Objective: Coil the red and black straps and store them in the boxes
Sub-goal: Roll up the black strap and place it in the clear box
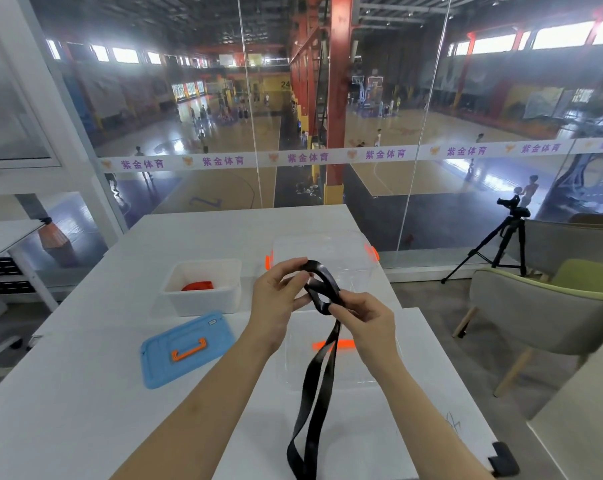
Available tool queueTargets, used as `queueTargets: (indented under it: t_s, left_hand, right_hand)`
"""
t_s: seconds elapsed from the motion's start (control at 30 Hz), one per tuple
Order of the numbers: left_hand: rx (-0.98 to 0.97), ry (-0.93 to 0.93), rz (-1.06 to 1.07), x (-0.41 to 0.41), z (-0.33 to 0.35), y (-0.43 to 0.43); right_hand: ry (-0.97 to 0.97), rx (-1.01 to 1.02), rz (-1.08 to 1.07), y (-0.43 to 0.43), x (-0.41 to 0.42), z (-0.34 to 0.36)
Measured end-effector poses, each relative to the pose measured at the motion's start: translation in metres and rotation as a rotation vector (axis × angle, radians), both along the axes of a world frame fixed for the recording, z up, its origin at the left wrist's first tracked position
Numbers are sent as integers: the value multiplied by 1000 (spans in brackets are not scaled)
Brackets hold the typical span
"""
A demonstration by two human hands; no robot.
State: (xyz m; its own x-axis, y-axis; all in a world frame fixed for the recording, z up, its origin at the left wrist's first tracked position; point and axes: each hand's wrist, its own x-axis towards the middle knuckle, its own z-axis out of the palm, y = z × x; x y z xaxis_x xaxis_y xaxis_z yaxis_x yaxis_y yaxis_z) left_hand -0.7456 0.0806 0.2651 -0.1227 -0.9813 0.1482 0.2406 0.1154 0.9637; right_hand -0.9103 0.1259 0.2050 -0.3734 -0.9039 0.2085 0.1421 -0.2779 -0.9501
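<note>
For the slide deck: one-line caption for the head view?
Left hand and right hand coil the black strap by the clear box; red strap lies in the white box.

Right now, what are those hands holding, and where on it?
The black strap, at its coiled end: the left hand pinches the loop's top, the right hand its lower edge.

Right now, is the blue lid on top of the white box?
No, the blue lid lies flat on the table, near the open white box.
</note>
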Motion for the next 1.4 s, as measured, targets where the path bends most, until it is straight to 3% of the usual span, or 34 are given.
queueTargets:
  t_s: [0.23,0.33,0.5,0.6,0.8,0.9,1.23,1.4]
  left_hand:
    - [43,199,-7,-5,3,-5]
    - [52,185,-31,0,-1,-7]
    - [22,-139,-103,23,-9,-10]
    - [-94,-470,-68,32,-7,-14]
    - [-270,-810,-134,30,17,-7]
    - [-299,-986,-207,24,25,-4]
    - [-254,-766,-309,24,21,3]
    - [-166,-530,-275,20,21,6]
  right_hand:
    - [-66,-21,28,1,14,2]
    - [-89,-20,-2,0,11,4]
    - [31,-28,-47,-2,-5,18]
    - [153,-19,-6,-2,-14,27]
    - [651,-85,95,-5,-27,42]
    - [749,-91,149,-3,-25,48]
    - [430,-22,136,10,-13,45]
    - [220,-33,88,17,-7,34]
